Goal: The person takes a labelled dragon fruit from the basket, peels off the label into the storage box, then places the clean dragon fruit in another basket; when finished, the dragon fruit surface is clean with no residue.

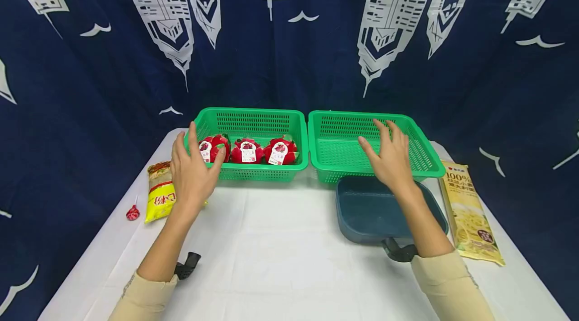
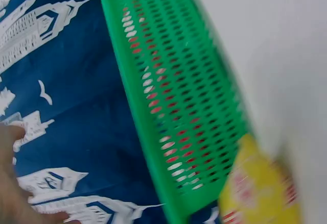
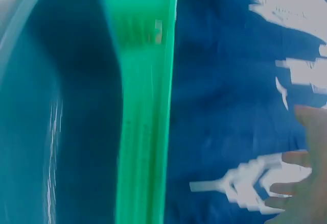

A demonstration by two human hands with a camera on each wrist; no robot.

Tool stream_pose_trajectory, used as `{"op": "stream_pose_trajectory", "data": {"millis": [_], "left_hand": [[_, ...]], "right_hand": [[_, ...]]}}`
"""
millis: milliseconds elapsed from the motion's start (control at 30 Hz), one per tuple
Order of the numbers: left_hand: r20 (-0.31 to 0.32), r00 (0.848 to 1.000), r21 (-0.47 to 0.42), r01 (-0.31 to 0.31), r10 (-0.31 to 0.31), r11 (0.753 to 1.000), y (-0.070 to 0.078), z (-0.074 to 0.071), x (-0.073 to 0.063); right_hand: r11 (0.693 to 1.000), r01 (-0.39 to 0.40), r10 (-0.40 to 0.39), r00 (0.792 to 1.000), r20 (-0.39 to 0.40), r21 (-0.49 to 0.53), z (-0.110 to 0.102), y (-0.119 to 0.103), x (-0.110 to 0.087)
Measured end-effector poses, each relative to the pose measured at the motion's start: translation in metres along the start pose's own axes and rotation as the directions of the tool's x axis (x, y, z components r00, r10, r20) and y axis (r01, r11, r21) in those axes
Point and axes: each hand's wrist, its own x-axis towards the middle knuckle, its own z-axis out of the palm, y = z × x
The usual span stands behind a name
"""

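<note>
My left hand (image 1: 193,175) hovers in front of the left green basket (image 1: 271,175), fingers spread and holding nothing. Inside that basket sit three red fruit-shaped items (image 1: 246,151) with white labels; the hand partly covers the leftmost. My right hand (image 1: 392,160), also spread and unoccupied, hangs over the front of the right green basket (image 1: 334,147), in which nothing lies. Below my right forearm stands a dark blue rectangular tub (image 1: 366,215). In the left wrist view the hand (image 2: 15,183) shows at the edge; likewise the hand (image 3: 301,178) in the right wrist view.
A yellow food bag (image 1: 160,200) lies left of the left hand, beside a red lollipop (image 1: 133,212). A golden pasta packet (image 1: 470,215) lies by the table's right edge. The white tablecloth (image 1: 280,260) spreads in front; a navy patterned curtain (image 1: 280,65) hangs behind.
</note>
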Motion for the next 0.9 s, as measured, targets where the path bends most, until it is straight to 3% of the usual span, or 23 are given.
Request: {"op": "stream_pose_trajectory", "data": {"millis": [100, 167, 233, 300, 400, 467, 567, 600, 667, 900], "left_hand": [[-0.126, 0.984, -0.173, 0.103, -0.126, 0.980, -0.005, 0.006, -0.011], [-0.129, 0.963, -0.330, 0.182, -0.236, 0.926, -0.009, 0.013, -0.019], [-0.077, 0.937, -0.485, 0.263, -0.340, 0.834, -0.012, 0.021, -0.025], [0.015, 0.903, -0.595, 0.354, -0.430, 0.722, -0.014, 0.032, -0.030], [0.132, 0.862, -0.688, 0.435, -0.490, 0.581, -0.015, 0.050, -0.034], [0.163, 0.850, -0.749, 0.437, -0.500, 0.498, -0.014, 0.063, -0.035], [0.145, 0.857, -0.839, 0.371, -0.494, 0.397, -0.013, 0.082, -0.034], [0.127, 0.860, -0.862, 0.342, -0.494, 0.375, -0.014, 0.088, -0.034], [0.082, 0.865, -0.886, 0.290, -0.496, 0.360, -0.016, 0.099, -0.032], [-0.018, 0.882, -0.905, 0.186, -0.471, 0.383, -0.022, 0.121, -0.027]], "right_hand": [[0.987, 0.023, -0.012, 0.998, -0.068, 0.159, 0.031, -0.023, 0.007], [0.971, 0.032, -0.013, 0.997, -0.081, 0.238, 0.054, -0.038, 0.010], [0.956, 0.034, -0.016, 0.998, -0.065, 0.292, 0.077, -0.051, 0.015], [0.945, 0.020, -0.011, 0.999, -0.030, 0.326, 0.099, -0.064, 0.020], [0.933, -0.012, -0.005, 0.999, 0.048, 0.361, 0.127, -0.079, 0.030], [0.926, -0.049, 0.009, 0.994, 0.109, 0.374, 0.143, -0.088, 0.037], [0.920, -0.119, 0.044, 0.978, 0.205, 0.373, 0.163, -0.095, 0.046], [0.922, -0.143, 0.059, 0.970, 0.234, 0.359, 0.168, -0.097, 0.049], [0.929, -0.187, 0.095, 0.955, 0.282, 0.320, 0.177, -0.098, 0.054], [0.955, -0.275, 0.205, 0.883, 0.423, 0.112, 0.194, -0.101, 0.067]]}}
